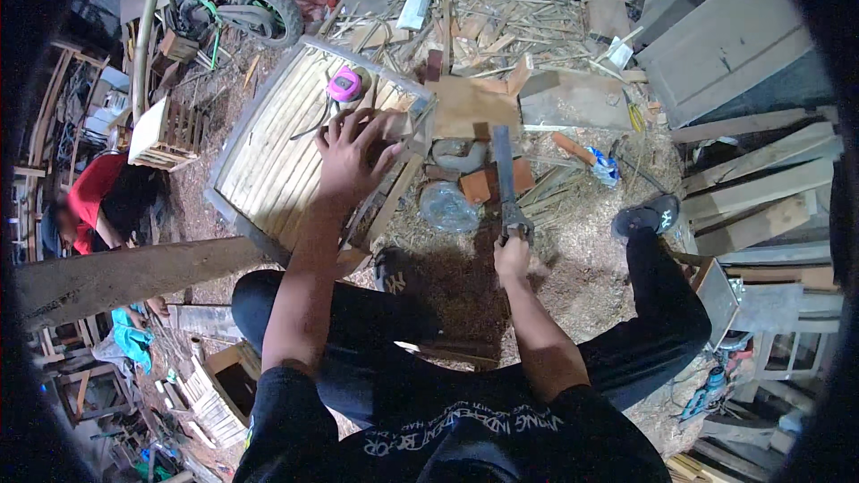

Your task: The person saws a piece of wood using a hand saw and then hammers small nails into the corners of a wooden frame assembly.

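My left hand (351,148) rests with its fingers spread at the right end of a slatted wooden panel (277,139). Beside its fingertips lies a small pale piece of wood (386,122), partly covered by the hand. A pink tape measure (344,84) sits on the slats just beyond my fingers. In front of my body, my right hand (513,255) is wrapped around the dark handle of a tool with a long, straight grey blade (504,165), which looks like a hand saw. Its blade points away from me, held over the floor.
An orange-brown block (479,185), a clear plastic bag (447,207) and an orange-handled tool (574,148) lie around the blade. Wood scraps (501,18) cover the far floor. Boards (761,174) are stacked at right. A person in red (97,201) bends at left, beyond a thick beam (143,277).
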### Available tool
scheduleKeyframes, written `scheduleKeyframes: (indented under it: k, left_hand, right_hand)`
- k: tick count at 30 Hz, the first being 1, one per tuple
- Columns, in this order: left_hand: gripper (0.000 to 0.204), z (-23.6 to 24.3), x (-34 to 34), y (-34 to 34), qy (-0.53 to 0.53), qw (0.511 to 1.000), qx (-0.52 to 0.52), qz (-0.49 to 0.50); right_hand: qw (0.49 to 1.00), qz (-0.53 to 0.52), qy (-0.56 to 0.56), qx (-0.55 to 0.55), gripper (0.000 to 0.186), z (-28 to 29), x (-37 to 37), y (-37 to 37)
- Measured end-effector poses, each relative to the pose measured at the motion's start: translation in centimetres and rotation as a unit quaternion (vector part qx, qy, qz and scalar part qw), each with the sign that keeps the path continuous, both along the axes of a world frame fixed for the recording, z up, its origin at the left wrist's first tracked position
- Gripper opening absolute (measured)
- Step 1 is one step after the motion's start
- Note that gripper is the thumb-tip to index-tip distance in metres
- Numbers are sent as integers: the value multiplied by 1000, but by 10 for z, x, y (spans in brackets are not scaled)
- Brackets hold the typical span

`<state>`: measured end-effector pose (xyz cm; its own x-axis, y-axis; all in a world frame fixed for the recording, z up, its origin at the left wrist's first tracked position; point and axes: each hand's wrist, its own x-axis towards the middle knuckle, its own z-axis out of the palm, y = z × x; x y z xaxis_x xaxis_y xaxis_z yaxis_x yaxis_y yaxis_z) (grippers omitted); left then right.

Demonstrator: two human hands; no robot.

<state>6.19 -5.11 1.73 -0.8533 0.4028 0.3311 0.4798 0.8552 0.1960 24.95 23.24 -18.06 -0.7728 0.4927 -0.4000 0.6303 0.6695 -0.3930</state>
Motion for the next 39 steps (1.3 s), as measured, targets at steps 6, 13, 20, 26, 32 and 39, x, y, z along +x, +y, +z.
scheduleKeyframes:
  k: [6,13,20,26,32,39]
  left_hand:
    - [45,15,-11,7,-4,993,112,-37]
    - [39,30,-5,15,-127,967,215,-44]
    - [37,34,8,59,-176,951,254,12]
    - [41,9,-27,60,-264,809,517,88]
    - [33,19,-24,80,-347,734,568,132]
    - [27,11,-46,87,-399,731,529,163]
  right_hand:
    - [970,122,207,35,41,73,-23,46]
    - [932,278,204,113,28,183,-49,50]
    - [856,442,203,174,35,209,-75,109]
    - [820,485,268,143,29,207,-101,128]
    - [823,494,259,110,35,185,-144,164]
    - [843,456,268,98,38,173,-200,174]
